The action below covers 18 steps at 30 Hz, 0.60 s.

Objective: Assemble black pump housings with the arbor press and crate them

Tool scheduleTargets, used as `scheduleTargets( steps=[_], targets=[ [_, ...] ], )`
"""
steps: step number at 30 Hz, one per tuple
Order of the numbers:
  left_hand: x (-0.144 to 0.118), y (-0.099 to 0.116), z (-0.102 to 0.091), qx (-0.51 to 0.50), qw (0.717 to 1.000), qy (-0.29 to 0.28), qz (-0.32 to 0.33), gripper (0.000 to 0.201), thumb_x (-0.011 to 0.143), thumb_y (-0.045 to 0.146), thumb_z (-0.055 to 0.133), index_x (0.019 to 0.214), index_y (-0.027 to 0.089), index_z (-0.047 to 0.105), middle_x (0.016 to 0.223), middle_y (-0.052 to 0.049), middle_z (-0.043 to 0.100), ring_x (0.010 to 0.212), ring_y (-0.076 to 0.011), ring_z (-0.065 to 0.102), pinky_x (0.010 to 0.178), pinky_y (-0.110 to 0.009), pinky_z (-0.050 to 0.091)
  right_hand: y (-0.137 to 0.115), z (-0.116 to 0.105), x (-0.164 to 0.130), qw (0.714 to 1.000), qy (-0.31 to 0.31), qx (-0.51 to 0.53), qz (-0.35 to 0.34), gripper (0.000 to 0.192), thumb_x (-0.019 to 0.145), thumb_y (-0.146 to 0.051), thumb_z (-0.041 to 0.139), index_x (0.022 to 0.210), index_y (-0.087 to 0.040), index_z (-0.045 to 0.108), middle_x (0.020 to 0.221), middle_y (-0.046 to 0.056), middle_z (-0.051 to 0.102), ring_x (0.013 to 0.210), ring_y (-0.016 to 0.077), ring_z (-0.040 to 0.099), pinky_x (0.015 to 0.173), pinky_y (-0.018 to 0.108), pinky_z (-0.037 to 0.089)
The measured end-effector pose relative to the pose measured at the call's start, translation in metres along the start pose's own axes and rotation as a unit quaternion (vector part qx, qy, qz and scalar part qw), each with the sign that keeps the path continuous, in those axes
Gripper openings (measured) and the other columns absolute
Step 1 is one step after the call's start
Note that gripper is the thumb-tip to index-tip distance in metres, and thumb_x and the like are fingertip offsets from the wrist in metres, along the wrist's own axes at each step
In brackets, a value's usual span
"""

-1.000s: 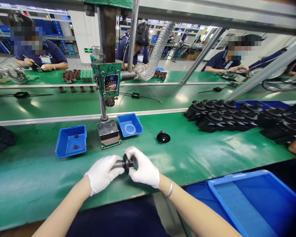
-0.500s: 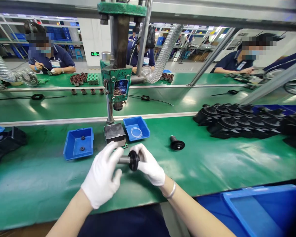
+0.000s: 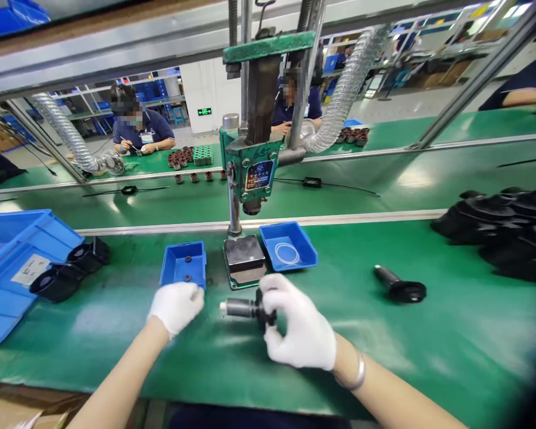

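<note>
My right hand (image 3: 301, 328), in a white glove, grips the black disc end of a shaft part (image 3: 241, 308). The part lies sideways, its grey shaft and pale tip facing left. My left hand (image 3: 176, 307), also gloved, is at the front edge of a small blue tray (image 3: 166, 271). Its fingers are curled together, and what they hold, if anything, is hidden. Two small black rings lie in that tray, one of them a black ring (image 3: 188, 259) near the back. A second shaft part with a black disc (image 3: 404, 291) lies on the green mat to the right.
A green press (image 3: 254, 167) stands over a metal block (image 3: 245, 252) just beyond my hands. Beside it, a blue tray (image 3: 306, 232) holds thin white rings (image 3: 287, 254). Black housings (image 3: 509, 214) are grouped at right. A large blue bin (image 3: 22, 250) stands left. Co-workers sit opposite.
My left hand has left the shaft part and moved left to the small tray, its fingers now curled. My right hand still holds the part. The view has turned left.
</note>
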<state>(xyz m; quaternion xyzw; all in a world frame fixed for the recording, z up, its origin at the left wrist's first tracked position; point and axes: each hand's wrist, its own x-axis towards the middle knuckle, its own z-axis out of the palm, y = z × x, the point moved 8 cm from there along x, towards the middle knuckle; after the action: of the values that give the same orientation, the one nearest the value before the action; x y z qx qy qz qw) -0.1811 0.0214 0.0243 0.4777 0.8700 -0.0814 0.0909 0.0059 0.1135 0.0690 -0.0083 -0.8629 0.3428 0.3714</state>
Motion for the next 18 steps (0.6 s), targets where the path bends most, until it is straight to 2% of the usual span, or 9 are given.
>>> scheduleTargets(
  steps=[2,4,7,10,13,15,16,17,18],
  targets=[
    [0.010,-0.030,-0.010,0.015,0.998,0.029,-0.062,0.049,0.096,0.041,0.027,0.078,0.018,0.066,0.079,-0.012,0.070,0.076,-0.0262,0.067,0.065,-0.033,0.043,0.025,-0.006,0.001,0.992,0.064,0.077,0.070,0.037,0.057,-0.003,0.050,0.086,-0.023,0.038,0.093,0.003,0.045,0.082,0.0181,0.047,0.073,0.032,0.043],
    [0.025,-0.043,-0.010,0.015,0.997,0.027,-0.073,0.036,0.094,0.043,0.039,0.091,0.019,0.065,0.093,-0.012,0.070,0.081,-0.0263,0.067,0.068,-0.034,0.045,0.050,0.002,-0.002,0.976,0.096,0.150,0.128,0.034,0.060,-0.005,0.050,0.085,-0.023,0.037,0.089,0.002,0.044,0.080,0.0172,0.045,0.072,0.031,0.043],
    [0.053,-0.041,0.003,-0.002,0.998,-0.007,-0.055,0.022,0.082,0.027,0.061,0.103,0.021,0.065,0.110,-0.013,0.068,0.088,-0.0261,0.068,0.075,-0.034,0.048,0.079,0.022,-0.010,0.938,0.113,0.258,0.202,0.028,0.062,-0.010,0.051,0.085,-0.023,0.039,0.084,0.000,0.042,0.075,0.0152,0.044,0.068,0.028,0.042],
    [0.070,-0.038,0.009,-0.036,0.998,-0.031,-0.048,0.020,0.077,0.015,0.063,0.096,0.017,0.067,0.102,-0.014,0.070,0.086,-0.0259,0.069,0.080,-0.036,0.049,0.094,0.032,-0.019,0.905,0.105,0.326,0.253,0.028,0.063,-0.014,0.056,0.084,-0.022,0.039,0.081,-0.002,0.041,0.071,0.0137,0.042,0.066,0.027,0.040],
    [0.068,-0.037,-0.004,-0.075,0.996,-0.009,-0.037,0.018,0.081,0.015,0.057,0.096,0.016,0.068,0.103,-0.014,0.069,0.088,-0.0260,0.068,0.084,-0.039,0.050,0.096,0.027,-0.023,0.882,0.108,0.366,0.275,0.032,0.064,-0.021,0.063,0.085,-0.022,0.039,0.081,-0.002,0.041,0.071,0.0133,0.040,0.064,0.026,0.038],
    [0.054,-0.032,-0.019,-0.162,0.986,0.042,-0.023,0.023,0.088,0.024,0.053,0.105,0.017,0.066,0.111,-0.013,0.067,0.093,-0.0240,0.067,0.086,-0.038,0.051,0.095,0.023,-0.023,0.872,0.114,0.386,0.280,0.033,0.066,-0.025,0.065,0.085,-0.022,0.039,0.081,-0.002,0.041,0.071,0.0135,0.039,0.063,0.026,0.038],
    [0.045,-0.028,-0.025,-0.253,0.965,0.070,-0.015,0.026,0.090,0.031,0.053,0.109,0.018,0.064,0.112,-0.012,0.067,0.094,-0.0221,0.067,0.087,-0.036,0.052,0.094,0.021,-0.022,0.867,0.117,0.395,0.280,0.034,0.066,-0.026,0.066,0.085,-0.022,0.039,0.081,-0.002,0.041,0.070,0.0135,0.039,0.062,0.026,0.038],
    [0.035,-0.024,-0.029,-0.392,0.915,0.098,-0.007,0.030,0.087,0.037,0.059,0.110,0.019,0.064,0.109,-0.010,0.068,0.091,-0.0205,0.066,0.084,-0.033,0.053,0.093,0.021,-0.021,0.864,0.120,0.401,0.278,0.035,0.067,-0.028,0.067,0.086,-0.022,0.039,0.081,-0.002,0.041,0.071,0.0136,0.039,0.062,0.026,0.039],
    [0.026,-0.018,-0.026,-0.543,0.833,0.104,0.000,0.035,0.081,0.041,0.068,0.108,0.019,0.065,0.104,-0.008,0.069,0.086,-0.0187,0.066,0.081,-0.031,0.054,0.092,0.020,-0.020,0.862,0.124,0.408,0.274,0.035,0.067,-0.028,0.068,0.086,-0.022,0.039,0.081,-0.002,0.042,0.071,0.0137,0.039,0.062,0.026,0.039]
  ],
)
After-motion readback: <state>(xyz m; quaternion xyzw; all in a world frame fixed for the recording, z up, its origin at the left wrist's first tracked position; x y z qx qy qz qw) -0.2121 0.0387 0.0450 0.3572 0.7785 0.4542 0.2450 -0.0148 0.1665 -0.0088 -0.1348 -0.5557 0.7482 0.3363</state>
